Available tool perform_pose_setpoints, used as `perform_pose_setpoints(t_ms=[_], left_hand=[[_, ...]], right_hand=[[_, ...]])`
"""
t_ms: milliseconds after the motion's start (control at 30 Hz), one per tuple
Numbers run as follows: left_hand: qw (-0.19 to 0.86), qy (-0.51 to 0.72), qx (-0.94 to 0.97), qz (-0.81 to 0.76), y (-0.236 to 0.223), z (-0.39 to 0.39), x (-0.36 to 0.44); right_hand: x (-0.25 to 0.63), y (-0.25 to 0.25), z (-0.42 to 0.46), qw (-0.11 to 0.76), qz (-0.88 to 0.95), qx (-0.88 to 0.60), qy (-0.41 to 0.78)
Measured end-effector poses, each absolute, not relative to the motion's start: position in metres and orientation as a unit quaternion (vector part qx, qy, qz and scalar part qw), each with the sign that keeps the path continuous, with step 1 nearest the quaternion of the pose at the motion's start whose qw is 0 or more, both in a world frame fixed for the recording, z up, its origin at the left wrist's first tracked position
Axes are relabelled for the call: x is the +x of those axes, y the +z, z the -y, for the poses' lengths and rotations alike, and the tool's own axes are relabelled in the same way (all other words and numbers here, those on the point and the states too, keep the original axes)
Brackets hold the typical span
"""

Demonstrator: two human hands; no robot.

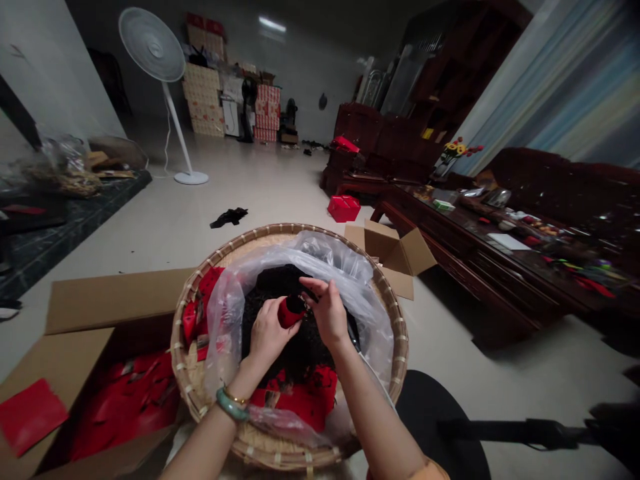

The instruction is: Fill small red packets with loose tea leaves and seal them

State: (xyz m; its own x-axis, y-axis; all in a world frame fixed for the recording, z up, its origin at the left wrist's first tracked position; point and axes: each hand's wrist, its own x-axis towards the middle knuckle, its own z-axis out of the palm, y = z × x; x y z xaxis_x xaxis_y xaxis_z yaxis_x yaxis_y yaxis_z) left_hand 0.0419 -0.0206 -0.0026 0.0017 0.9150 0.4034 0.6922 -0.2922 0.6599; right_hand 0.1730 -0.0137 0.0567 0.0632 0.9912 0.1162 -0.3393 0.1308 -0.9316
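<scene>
My left hand grips a small red canister, held tilted over a heap of dark loose tea leaves. My right hand sits at the canister's top, with its fingers pinched close to the mouth; whatever they hold is too small to tell. The tea lies in a clear plastic bag lining a round woven bamboo tray. Red packets lie in the tray around the bag. To my left, an open cardboard box holds more red packets.
A second open carton stands behind the tray. A dark wooden table crowded with small items runs along the right. A red box and a black cloth lie on the floor. A standing fan and stacked cartons stand farther back.
</scene>
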Motion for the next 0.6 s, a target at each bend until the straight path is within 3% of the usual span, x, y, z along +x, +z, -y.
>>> perform_pose_setpoints(t_ms=[100, 233, 333, 400, 600], left_hand=[[0.155, 0.433, 0.66, -0.595, -0.006, 0.017, 0.034], [0.16, 0.454, 0.648, -0.59, -0.013, 0.015, 0.024], [0.176, 0.444, 0.67, -0.569, -0.017, 0.014, 0.02], [0.19, 0.437, 0.68, -0.556, -0.018, 0.014, 0.018], [0.208, 0.439, 0.686, -0.542, -0.019, 0.013, 0.013]], right_hand=[[0.189, 0.041, 0.007, 0.557, 0.497, -0.485, 0.454], [0.201, 0.008, 0.002, 0.336, 0.693, -0.562, 0.302], [0.2, -0.012, -0.003, 0.197, 0.761, -0.557, 0.266], [0.195, -0.02, -0.009, 0.165, 0.767, -0.562, 0.264], [0.181, -0.028, -0.032, 0.18, 0.741, -0.587, 0.272]])
